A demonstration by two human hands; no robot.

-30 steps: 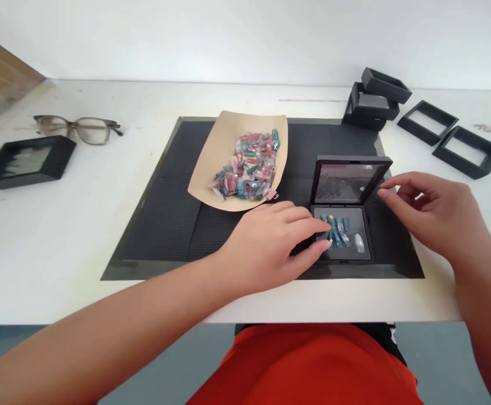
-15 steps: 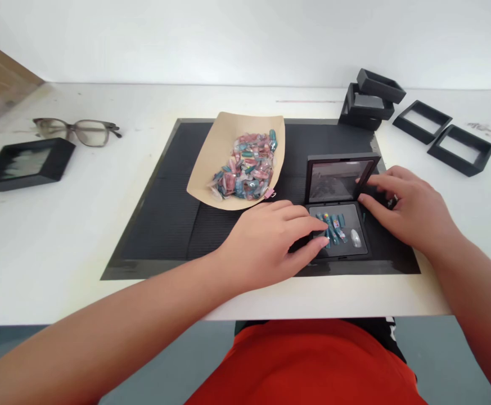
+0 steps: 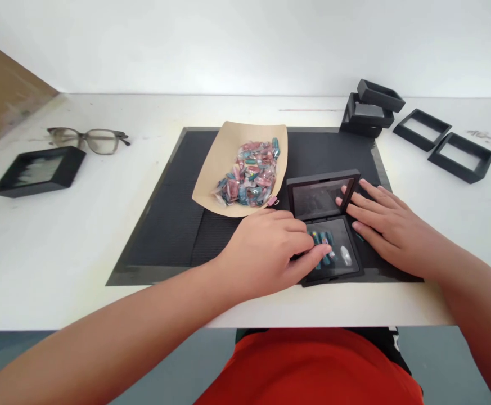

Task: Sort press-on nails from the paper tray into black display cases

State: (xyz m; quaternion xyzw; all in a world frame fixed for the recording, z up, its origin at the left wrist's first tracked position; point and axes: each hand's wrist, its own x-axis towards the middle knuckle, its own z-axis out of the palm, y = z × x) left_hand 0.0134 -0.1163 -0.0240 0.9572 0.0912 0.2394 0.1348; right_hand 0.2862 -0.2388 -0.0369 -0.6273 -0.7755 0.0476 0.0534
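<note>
A small black hinged display case (image 3: 348,269) lies open on a black ribbed mat (image 3: 169,225) in front of me. Several teal press-on nails (image 3: 327,252) and one pale nail (image 3: 345,255) lie in its lower tray. My left hand (image 3: 266,250) rests on the case's left edge, fingers curled, fingertips over the teal nails. My right hand (image 3: 382,222) lies flat with fingers stretched out, touching the right side of the raised lid (image 3: 316,197). A tan paper tray (image 3: 220,163) behind holds a heap of wrapped pink and blue nails (image 3: 249,177).
On the white table (image 3: 102,304) at far right sit stacked black cases (image 3: 369,109) and two empty black frames (image 3: 421,128), (image 3: 460,156). At far left lie eyeglasses (image 3: 89,139) and another black case (image 3: 38,170). The near table edge runs just below my hands.
My right hand came down and left onto the lid's right side, and the lid has tilted lower. The case has shifted slightly left and nearer. My left hand stayed over the tray.
</note>
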